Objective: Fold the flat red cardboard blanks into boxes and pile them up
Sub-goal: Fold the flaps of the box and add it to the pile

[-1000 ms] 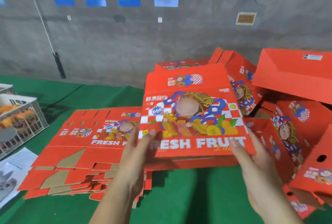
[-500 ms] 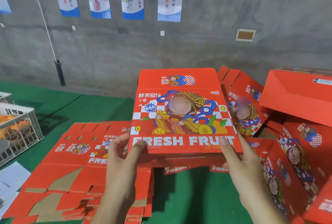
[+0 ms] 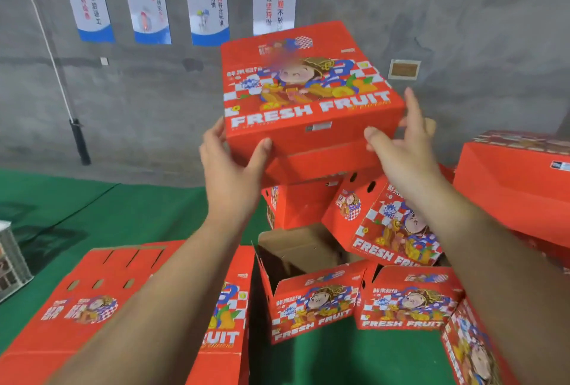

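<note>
I hold a folded red "FRESH FRUIT" box up at arm's length above the pile of folded boxes. My left hand grips its lower left corner, thumb on the front face and fingers round the side. At the lower right corner is my right hand, with its thumb touching the front and its fingers straight and spread along the side. A stack of flat red blanks lies at the lower left, partly hidden by my left forearm.
Folded boxes crowd the green mat in front and to the right, one showing its brown inside. A large red box stands at the right. A plastic crate sits at the left edge. The grey wall is close behind.
Both hands have lifted the box up and forward from near the flat blanks to above the pile. It now shows as a closed box, and my view has tilted up.
</note>
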Action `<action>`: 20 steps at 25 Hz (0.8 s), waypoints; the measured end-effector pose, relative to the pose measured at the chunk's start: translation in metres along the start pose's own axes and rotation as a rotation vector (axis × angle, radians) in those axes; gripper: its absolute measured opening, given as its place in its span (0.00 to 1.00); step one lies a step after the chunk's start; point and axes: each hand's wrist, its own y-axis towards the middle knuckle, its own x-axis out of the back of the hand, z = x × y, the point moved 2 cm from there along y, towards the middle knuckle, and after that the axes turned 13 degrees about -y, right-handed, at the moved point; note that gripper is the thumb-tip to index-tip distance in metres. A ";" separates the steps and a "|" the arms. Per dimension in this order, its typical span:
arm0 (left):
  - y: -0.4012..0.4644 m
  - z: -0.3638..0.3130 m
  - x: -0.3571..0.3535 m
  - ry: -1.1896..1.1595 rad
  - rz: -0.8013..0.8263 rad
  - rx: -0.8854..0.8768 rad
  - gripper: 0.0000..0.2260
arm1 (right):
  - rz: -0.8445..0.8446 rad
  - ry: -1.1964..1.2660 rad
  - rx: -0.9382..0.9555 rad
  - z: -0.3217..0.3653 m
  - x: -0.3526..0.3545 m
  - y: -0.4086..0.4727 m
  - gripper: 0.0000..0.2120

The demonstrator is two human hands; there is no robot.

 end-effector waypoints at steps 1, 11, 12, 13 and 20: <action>0.018 0.015 -0.014 0.122 0.013 0.025 0.30 | 0.086 -0.002 -0.047 -0.005 -0.007 0.017 0.46; 0.007 0.120 -0.041 0.276 0.423 0.470 0.15 | 0.596 -0.111 -0.074 -0.074 -0.072 -0.036 0.26; -0.002 0.123 -0.043 0.262 0.414 0.456 0.12 | 0.601 -0.116 -0.070 -0.077 -0.080 -0.041 0.26; -0.012 0.124 -0.044 0.235 0.400 0.442 0.09 | 0.599 -0.137 -0.047 -0.079 -0.088 -0.046 0.26; -0.097 0.098 -0.022 -0.058 0.456 0.458 0.12 | 0.573 -0.230 0.075 -0.072 -0.130 -0.099 0.33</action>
